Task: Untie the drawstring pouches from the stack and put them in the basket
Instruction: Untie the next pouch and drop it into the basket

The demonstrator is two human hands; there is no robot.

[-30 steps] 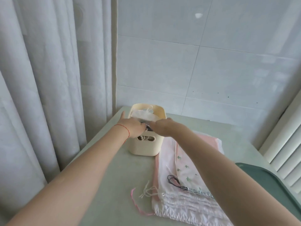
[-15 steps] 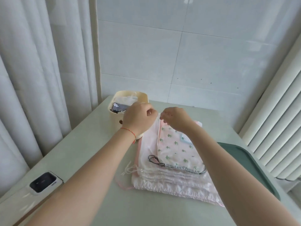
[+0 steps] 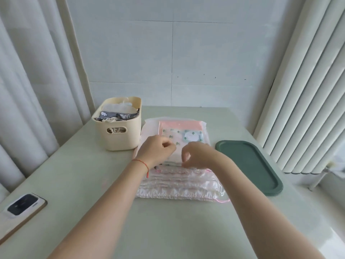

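Head view: desk [image 3: 168,230] carries stack [image 3: 177,176] mid-desk, long axis near-to-far, gathered mouths toward near edge. Basket [image 3: 119,135] at far-left corner, some pouches already inside; several left tied. Left hand [image 3: 155,153], right hand [image 3: 198,156] over top pouch [image 3: 179,133], fingers curled, seemingly pinching cord; cannot confirm.

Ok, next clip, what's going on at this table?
A person is working through a stack of drawstring pouches on the table. Both hands hover over the top pouch, the one with a green print: the left hand and the right hand have curled fingers at its gathered end, apparently picking at the cord, though the pinch is too blurred to confirm. The cream basket beside the stack already holds some pouches.
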